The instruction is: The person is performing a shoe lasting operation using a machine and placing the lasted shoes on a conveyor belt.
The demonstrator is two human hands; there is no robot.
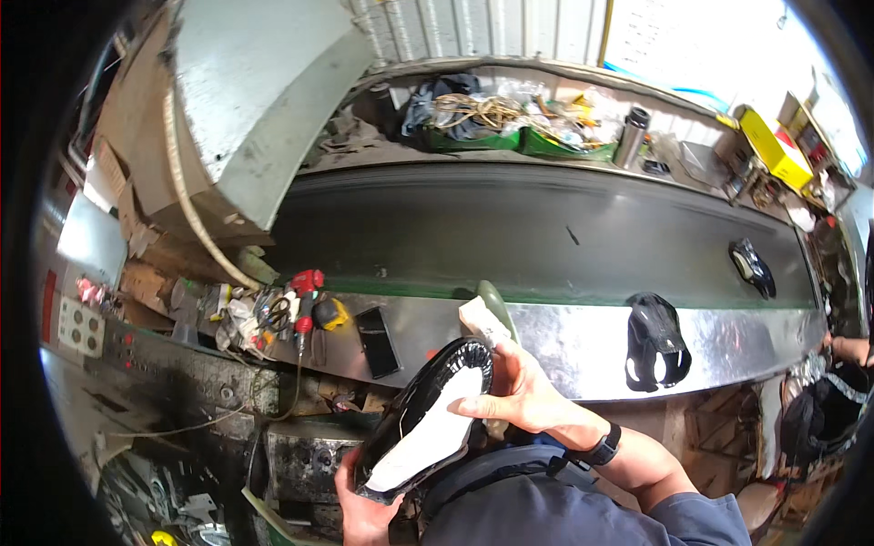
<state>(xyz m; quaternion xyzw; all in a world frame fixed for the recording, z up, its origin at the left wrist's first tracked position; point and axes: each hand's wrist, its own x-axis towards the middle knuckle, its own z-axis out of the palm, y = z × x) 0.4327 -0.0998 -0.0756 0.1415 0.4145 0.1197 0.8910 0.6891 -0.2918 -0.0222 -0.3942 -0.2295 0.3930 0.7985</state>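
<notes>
I hold a glossy black shoe upper [414, 387] with its white insole [428, 432] turned up toward me. My left hand [366, 505] is wrapped round its lower end. My right hand [519, 391] grips the upper end, its thumb pressed on the white insole and its fingers hidden behind. Beside that hand a whitish piece [482, 318] and a dull green rounded thing [494, 305] stick out; I cannot tell whether the hand holds them. On the metal ledge [564, 350] to the right lies another black shoe upper [657, 341].
A dark conveyor belt [510, 232] runs beyond the ledge, with a black shoe [751, 268] on its right end. A phone [378, 341], a yellow tape measure [330, 314] and a red air tool [307, 300] lie left. Another person's hand [851, 350] shows at far right.
</notes>
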